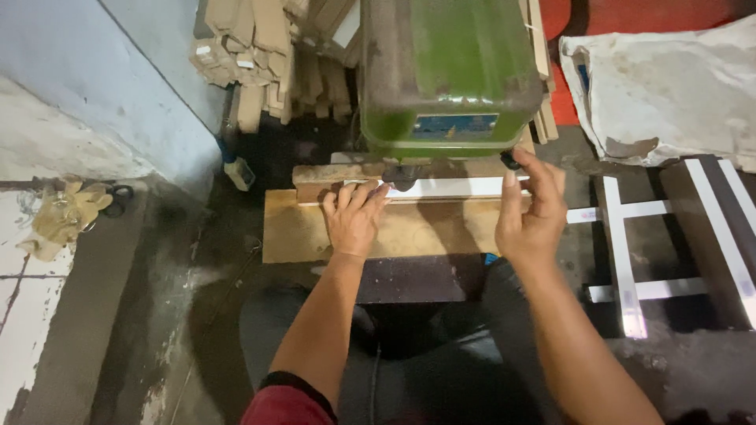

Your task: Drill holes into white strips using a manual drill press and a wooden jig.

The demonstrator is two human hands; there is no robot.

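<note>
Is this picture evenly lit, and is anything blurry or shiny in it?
Head view: uneven light; the white flat strip and the white strips on the dark panel glare brightly, while the space beneath the brown wooden board lies in deep shadow. The left hand and right hand look slightly soft; the green metal machine head is dull, not shiny.

White strip (449, 187) on wooden board (409, 232)

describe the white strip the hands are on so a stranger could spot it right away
Find the big green machine at top centre. Under its head a wooden board juts toward the person, and the white strip lies along its far edge. Unlike the white strips on the floor, both hands touch it.
</note>
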